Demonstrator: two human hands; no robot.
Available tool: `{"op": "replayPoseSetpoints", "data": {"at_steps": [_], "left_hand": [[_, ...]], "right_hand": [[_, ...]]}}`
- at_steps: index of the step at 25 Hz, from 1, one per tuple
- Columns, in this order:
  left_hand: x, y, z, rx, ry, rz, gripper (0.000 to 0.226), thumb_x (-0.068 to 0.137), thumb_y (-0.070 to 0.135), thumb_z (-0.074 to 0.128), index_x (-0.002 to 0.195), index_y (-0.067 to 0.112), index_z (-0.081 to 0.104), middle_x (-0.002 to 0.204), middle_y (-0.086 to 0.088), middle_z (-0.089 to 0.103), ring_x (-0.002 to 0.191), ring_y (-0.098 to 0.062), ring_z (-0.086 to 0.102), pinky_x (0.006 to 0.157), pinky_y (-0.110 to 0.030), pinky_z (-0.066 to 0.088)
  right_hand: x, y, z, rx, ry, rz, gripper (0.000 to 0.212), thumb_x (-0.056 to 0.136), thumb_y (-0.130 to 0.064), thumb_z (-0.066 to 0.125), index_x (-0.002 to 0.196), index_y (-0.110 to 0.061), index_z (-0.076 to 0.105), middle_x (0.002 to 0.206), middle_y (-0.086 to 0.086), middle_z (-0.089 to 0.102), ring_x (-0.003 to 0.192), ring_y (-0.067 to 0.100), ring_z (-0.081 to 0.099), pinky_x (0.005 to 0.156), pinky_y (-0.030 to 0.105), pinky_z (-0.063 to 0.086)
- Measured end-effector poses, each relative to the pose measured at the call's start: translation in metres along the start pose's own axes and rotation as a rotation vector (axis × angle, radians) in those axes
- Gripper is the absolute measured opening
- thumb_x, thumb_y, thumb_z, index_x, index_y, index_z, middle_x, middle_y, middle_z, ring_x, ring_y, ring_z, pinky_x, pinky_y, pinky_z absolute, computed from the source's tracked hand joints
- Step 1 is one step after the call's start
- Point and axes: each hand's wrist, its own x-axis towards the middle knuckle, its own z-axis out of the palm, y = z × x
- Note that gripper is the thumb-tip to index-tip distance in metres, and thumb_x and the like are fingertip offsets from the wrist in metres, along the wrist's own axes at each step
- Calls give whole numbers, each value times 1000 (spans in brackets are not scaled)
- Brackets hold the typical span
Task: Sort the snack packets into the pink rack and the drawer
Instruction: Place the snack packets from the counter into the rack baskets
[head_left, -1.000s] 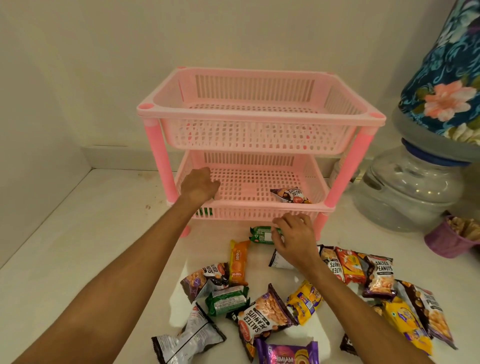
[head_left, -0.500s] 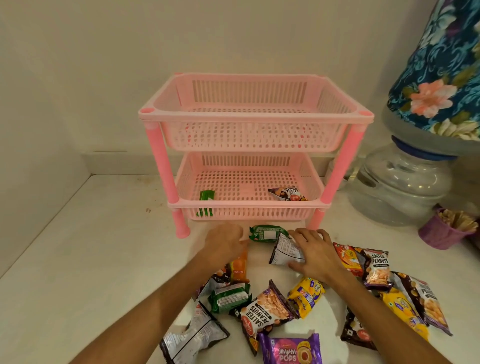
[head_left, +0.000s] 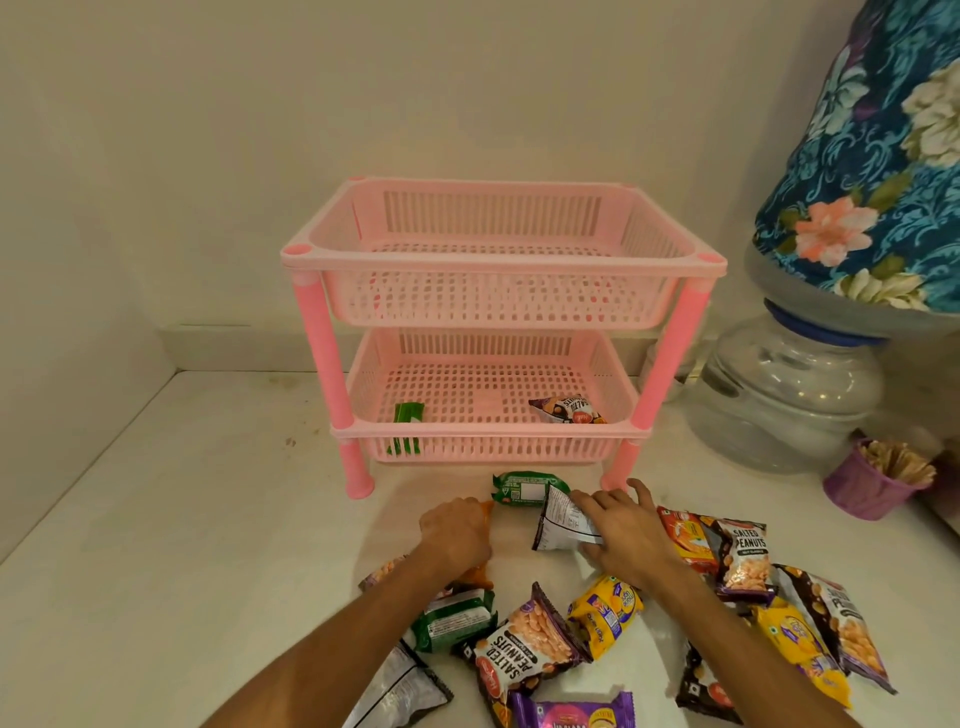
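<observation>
The right hand (head_left: 626, 535) rests with fingers spread on a white packet (head_left: 563, 522), pressing rather than pinching it. The left hand (head_left: 457, 530) curls over an orange packet (head_left: 485, 506); whether it grips cannot be told. Half a second ago it hovered higher, nearer the pink rack (head_left: 493, 262). Loose packets lie on the counter (head_left: 156, 545); a green packet (head_left: 408, 415) and a dark packet (head_left: 569, 410) sit on the rack's lower shelf, unchanged.
</observation>
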Motion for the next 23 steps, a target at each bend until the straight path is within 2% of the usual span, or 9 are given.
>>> {"op": "replayPoseSetpoints", "data": {"at_steps": [4,8,11,15,17,21,23], "left_hand": [[0,-6,-1,-62,-3,16,45,76,33,64,115,14,50,108,-4,60,99,-24,60,69,-30,43],[-3,-15,-17,-180,93,50,41,71,38,64,103,15,51,89,0,57,81,-20,58,61,-28,42],[-8,-21,-35,-245,183,63,36,72,42,62,94,17,48,93,-2,60,78,-19,55,62,-28,44],[-22,-28,-77,-278,307,33,48,75,48,59,114,19,53,102,-4,65,91,-23,61,71,-32,51],[-34,-33,-99,-309,379,56,48,76,48,61,113,18,55,100,-6,67,89,-24,63,74,-37,55],[-64,-39,-146,-366,541,134,40,79,52,59,99,18,59,74,-2,69,68,-21,66,65,-38,56],[-83,-41,-171,-383,639,153,40,78,54,58,97,19,61,64,4,66,57,-11,65,56,-30,53]], "right_hand": [[0,-6,-9,9,103,-35,65,77,-48,56,138,-26,44,116,-2,65,111,25,57,111,49,20],[3,-11,-28,78,323,-68,63,69,-46,70,126,-19,59,99,-1,70,96,26,65,104,52,32],[5,-15,-42,139,481,-116,63,64,-43,77,120,-18,63,97,-2,71,91,25,67,103,50,34],[15,-22,-80,233,628,-151,61,66,-40,76,120,-15,62,99,1,71,93,25,66,106,44,26],[20,-25,-107,256,720,-175,61,67,-39,75,120,-13,61,100,3,71,92,24,65,105,45,27],[29,-29,-171,239,874,-255,58,73,-43,69,120,-9,60,99,4,70,90,25,63,103,52,33],[35,-28,-204,238,968,-269,58,74,-42,67,121,-9,59,98,5,70,88,24,64,102,51,33]]}}
